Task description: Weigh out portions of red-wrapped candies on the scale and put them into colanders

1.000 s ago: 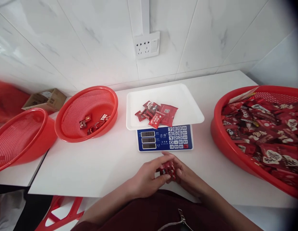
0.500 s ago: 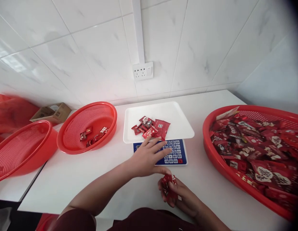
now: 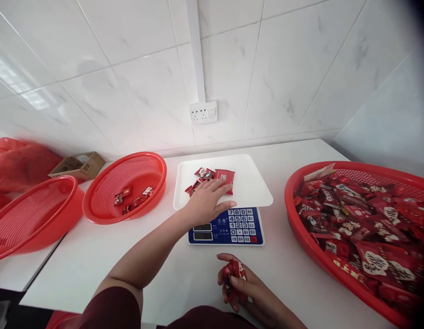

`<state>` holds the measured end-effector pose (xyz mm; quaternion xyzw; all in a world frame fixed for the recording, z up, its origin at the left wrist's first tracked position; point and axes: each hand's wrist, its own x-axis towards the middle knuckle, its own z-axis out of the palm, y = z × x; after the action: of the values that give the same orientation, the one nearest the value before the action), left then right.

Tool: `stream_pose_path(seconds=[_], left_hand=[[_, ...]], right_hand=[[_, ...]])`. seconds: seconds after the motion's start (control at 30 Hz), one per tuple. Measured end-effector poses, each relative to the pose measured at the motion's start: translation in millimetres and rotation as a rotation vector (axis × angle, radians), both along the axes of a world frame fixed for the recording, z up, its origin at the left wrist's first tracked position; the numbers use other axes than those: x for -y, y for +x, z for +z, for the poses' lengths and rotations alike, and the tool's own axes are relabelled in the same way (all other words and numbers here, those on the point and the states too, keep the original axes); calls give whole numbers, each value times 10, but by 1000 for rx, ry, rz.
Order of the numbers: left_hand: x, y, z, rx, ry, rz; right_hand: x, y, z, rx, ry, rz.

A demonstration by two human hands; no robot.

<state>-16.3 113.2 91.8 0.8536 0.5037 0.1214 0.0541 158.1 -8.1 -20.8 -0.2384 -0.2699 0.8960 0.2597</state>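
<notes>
- Your left hand [image 3: 209, 198] has moved forward from above the keys of the scale [image 3: 246, 228] to the red packets [image 3: 225, 174] on the white tray [image 3: 253, 185], towards 12 o'clock, so the work seems to have shifted to that pile
- Your left arm slants towards 1 o'clock, palm down; its fingers are stretched out, thumb apart, with no pinch showing, and contact cannot be told
- Your right hand [image 3: 241, 288] stays back at 6 o'clock from the scale, fingers curled round the held packets [image 3: 233, 270], above the worktop [image 3: 177, 283]
</notes>
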Motion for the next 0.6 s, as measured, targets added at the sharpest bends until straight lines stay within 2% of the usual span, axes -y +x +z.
stream_pose_path(seconds=[0.13,0.23,0.37,0.6], left_hand=[[15,-200,100,56,39,234],[55,-432,98,34,-25,358],[96,-622,21,87,-109,355],[-49,-575,-83,91,-17,329]], right_hand=[[0,-7,-11,1,-6,-5],[1,-11,-17,7,-21,12],[6,-22,-30,20,-10,28],[6,-43,-33,28,-21,-5]])
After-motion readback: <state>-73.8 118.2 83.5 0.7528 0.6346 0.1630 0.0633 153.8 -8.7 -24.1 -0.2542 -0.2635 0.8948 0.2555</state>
